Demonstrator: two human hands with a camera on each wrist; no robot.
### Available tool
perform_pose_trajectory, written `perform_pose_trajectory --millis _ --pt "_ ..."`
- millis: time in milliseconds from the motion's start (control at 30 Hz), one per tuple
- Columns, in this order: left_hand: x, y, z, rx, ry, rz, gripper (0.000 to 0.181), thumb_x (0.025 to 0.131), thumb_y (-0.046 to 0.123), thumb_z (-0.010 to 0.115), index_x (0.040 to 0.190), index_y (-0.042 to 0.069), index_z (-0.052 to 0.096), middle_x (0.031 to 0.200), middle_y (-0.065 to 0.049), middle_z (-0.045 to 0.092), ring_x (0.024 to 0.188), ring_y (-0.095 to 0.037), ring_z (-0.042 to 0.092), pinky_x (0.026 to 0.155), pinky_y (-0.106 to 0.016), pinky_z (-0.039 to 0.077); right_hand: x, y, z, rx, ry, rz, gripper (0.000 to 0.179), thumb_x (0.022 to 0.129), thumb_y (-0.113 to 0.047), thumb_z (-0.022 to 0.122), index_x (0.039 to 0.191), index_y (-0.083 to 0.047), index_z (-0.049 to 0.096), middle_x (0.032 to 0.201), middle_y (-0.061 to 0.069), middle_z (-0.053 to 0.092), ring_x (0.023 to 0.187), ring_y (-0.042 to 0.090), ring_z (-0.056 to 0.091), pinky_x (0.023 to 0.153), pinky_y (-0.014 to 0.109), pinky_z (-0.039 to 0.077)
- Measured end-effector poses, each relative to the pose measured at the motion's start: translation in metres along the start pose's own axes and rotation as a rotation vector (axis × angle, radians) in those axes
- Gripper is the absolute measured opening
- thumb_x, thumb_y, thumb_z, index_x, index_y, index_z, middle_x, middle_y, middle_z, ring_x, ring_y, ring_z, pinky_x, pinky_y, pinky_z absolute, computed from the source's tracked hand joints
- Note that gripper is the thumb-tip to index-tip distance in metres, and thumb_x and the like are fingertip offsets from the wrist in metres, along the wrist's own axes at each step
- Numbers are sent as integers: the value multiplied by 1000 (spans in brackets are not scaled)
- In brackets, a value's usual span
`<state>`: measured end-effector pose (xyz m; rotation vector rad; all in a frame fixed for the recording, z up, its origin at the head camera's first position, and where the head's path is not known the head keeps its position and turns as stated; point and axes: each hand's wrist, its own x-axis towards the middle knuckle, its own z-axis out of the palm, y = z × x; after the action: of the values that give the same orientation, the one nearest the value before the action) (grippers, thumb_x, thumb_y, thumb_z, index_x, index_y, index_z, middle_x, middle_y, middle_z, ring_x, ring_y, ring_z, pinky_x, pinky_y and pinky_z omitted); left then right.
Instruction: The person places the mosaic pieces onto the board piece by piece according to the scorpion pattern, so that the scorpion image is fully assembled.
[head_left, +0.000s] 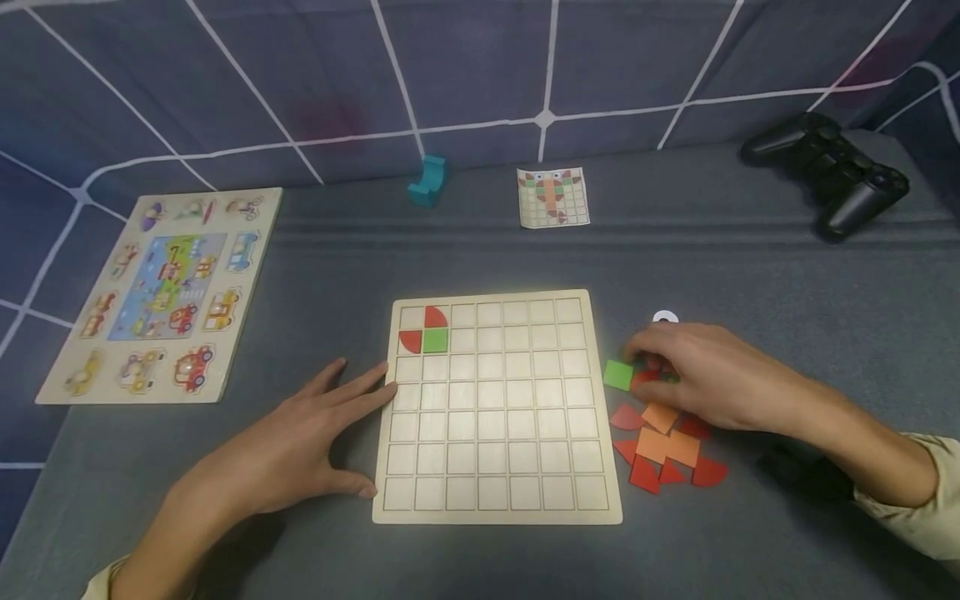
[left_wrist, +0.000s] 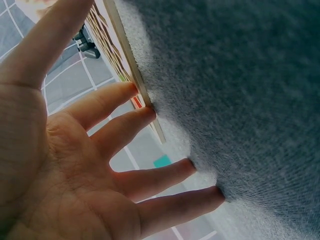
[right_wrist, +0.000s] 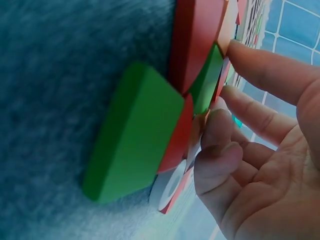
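A square wooden grid board (head_left: 495, 408) carries two red quarter-circle pieces (head_left: 436, 317) and a green square (head_left: 435, 340) near its far left corner. My left hand (head_left: 300, 446) lies spread at the board's left side, fingertips and thumb at the edge; the left wrist view shows its fingers straight. Over the pile of pieces to the right is my right hand (head_left: 708, 375), bent at the fingers. Its thumb and index finger pinch a red piece (right_wrist: 222, 85). Around it are another green square (head_left: 618, 375), orange squares (head_left: 652, 444), red pieces (head_left: 708, 472) and a white ring-like piece (head_left: 664, 317).
A small printed pattern card (head_left: 553, 197) lies beyond the board, beside a teal block (head_left: 428, 181). On the far left is a vehicle picture puzzle (head_left: 247, 333). A black game controller (head_left: 825, 175) sits at the back right, before a dark cloth wall (head_left: 480, 67) with white lines.
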<state>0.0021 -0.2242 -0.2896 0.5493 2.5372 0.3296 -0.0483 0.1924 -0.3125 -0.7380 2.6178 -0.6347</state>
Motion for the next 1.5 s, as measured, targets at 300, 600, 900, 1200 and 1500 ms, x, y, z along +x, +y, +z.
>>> perform_pose_trajectory --millis 300,600,900,1200,1500 --pt "0 0 0 -6 -2 5 107 60 64 83 151 23 44 160 0 28 142 -52 17 97 -73 31 -1 1 -1 0 -15 42 41 74 -14 87 112 -10 70 87 -7 60 77 13 53 68 34 47" --pt "0 -1 0 -14 -8 6 106 61 64 83 150 23 45 161 1 27 142 -52 16 97 -72 32 0 -2 -7 2 -4 45 39 76 -14 86 111 -11 71 82 -7 59 73 12 52 64 32 45" --pt "-1 -2 0 -7 -2 16 104 63 61 84 151 23 43 161 1 26 142 -52 16 97 -71 34 11 -14 -8 5 68 -95 29 82 -20 83 107 -16 71 82 -12 57 70 8 49 60 29 41" --pt "1 0 0 12 12 13 107 62 69 79 151 23 43 160 -3 29 141 -53 18 97 -72 33 40 -44 -3 41 77 -199 26 84 -14 80 108 -13 72 97 -7 65 77 11 56 72 35 47" --pt "1 0 2 27 19 6 106 62 68 79 151 24 43 160 -2 30 142 -52 17 96 -74 31 86 -77 5 54 91 -306 13 85 -10 75 98 -11 72 88 -4 63 78 13 56 75 33 48"
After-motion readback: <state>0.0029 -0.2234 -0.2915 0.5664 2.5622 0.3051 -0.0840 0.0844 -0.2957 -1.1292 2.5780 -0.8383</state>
